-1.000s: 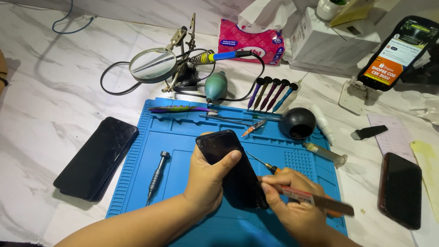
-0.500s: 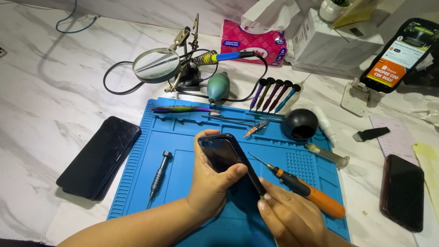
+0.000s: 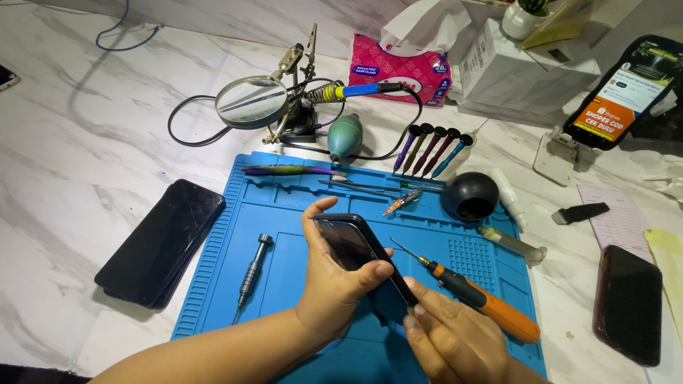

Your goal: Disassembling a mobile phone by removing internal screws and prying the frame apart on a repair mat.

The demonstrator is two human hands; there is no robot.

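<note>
**Phone held on edge over the blue mat**

The phone (image 3: 359,252) is lifted off the mat (image 3: 299,235) and tilted up on its long edge, dark glass facing left. The left hand (image 3: 334,284) grips it, thumb on the near side and fingers wrapped round the far edge. The right hand (image 3: 445,338) meets the phone's lower corner from below, fingers pinched on that edge; the palm lies over the handle of the screwdriver (image 3: 477,299), whose black-and-orange grip juts right and whose thin tip points up-left just beside the phone. Whether this hand truly clasps the screwdriver I cannot tell.

On the mat, left of the hands, lies a small metal driver (image 3: 252,274). Along the mat's far edge sit a toothbrush-like brush (image 3: 292,171), tweezers (image 3: 359,188), a small orange-tipped tool (image 3: 400,203) and a black bowl (image 3: 469,195). A row of 5 coloured pry tools (image 3: 430,149) leans just behind it, and a clear syringe (image 3: 512,243) rests at the right edge.

On the tabletop (image 3: 85,142), a second dark phone (image 3: 162,242) lies left of the mat and a third (image 3: 627,302) to the right. Farther back stand a magnifier stand (image 3: 252,101), a soldering iron (image 3: 359,90), a green air blower (image 3: 344,136), a pink tissue pack (image 3: 402,70) and a propped phone with a lit screen (image 3: 622,92).
</note>
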